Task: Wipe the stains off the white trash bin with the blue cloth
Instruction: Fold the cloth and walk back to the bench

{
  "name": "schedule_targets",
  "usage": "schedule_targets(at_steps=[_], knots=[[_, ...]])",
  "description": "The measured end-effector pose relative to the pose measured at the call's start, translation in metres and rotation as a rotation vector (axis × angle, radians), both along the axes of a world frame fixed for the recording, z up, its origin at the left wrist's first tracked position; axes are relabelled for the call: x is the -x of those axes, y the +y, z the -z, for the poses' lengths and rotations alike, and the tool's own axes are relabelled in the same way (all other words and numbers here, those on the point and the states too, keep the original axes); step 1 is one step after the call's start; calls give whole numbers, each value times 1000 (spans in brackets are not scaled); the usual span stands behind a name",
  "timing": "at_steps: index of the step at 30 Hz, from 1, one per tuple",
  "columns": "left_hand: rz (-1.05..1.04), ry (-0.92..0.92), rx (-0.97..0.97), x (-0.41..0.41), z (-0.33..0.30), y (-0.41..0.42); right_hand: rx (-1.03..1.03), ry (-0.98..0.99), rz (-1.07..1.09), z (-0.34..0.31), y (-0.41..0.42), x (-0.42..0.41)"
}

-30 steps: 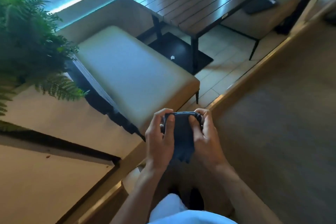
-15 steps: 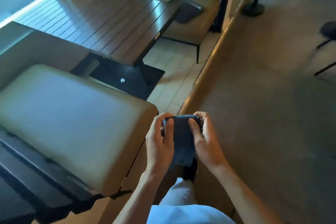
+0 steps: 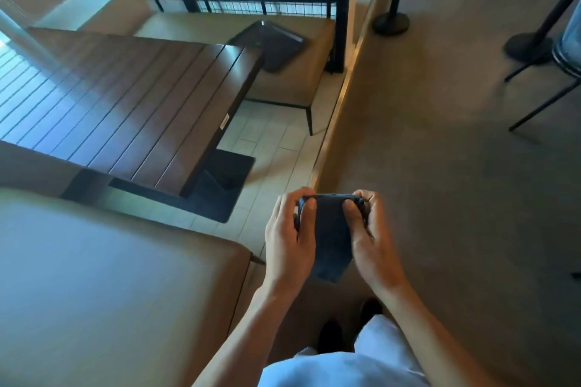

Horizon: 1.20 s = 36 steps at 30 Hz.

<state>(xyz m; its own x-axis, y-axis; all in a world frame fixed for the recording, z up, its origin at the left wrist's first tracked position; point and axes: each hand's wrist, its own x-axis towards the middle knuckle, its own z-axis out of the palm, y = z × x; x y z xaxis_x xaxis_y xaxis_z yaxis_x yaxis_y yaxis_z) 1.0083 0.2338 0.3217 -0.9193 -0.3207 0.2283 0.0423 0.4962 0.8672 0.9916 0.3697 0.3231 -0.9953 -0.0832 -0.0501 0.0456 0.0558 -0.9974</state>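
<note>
The blue cloth (image 3: 331, 239) hangs folded in front of me, dark and narrow, its lower end loose. My left hand (image 3: 287, 239) grips its left edge with the thumb pressed on the front. On the opposite side my right hand (image 3: 369, 239) pinches the right edge near the top fold. Both hands hold it at waist height above the carpet. No white trash bin shows in this view.
A tan cushioned bench (image 3: 110, 286) fills the lower left. Behind it stands a dark slatted wooden table (image 3: 141, 104), and a second bench with a dark tray (image 3: 270, 44). A raised floor edge (image 3: 333, 122) divides tiles from carpet (image 3: 456, 166). Black post bases (image 3: 391, 22) and chair legs (image 3: 544, 104) stand at right.
The view has swung to the right: the fern left the frame, the bench slid to the lower left, and carpet with posts came in. Both hands keep the same hold on the cloth.
</note>
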Motion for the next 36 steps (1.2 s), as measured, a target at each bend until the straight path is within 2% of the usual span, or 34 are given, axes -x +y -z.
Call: schedule_targets(at_steps=[10,20,26,36], knots=[[-35,47,71,168,14,39,-111,106,27,10,42,167],[-122,54,33,348,-4,92,-126,129,-98,-12,95,362],[-158,34,26,442,-1,100,-128,163,-129,-4,101,458],[-252,11,-31,611,24,86,-270,260,-187,18,79,640]])
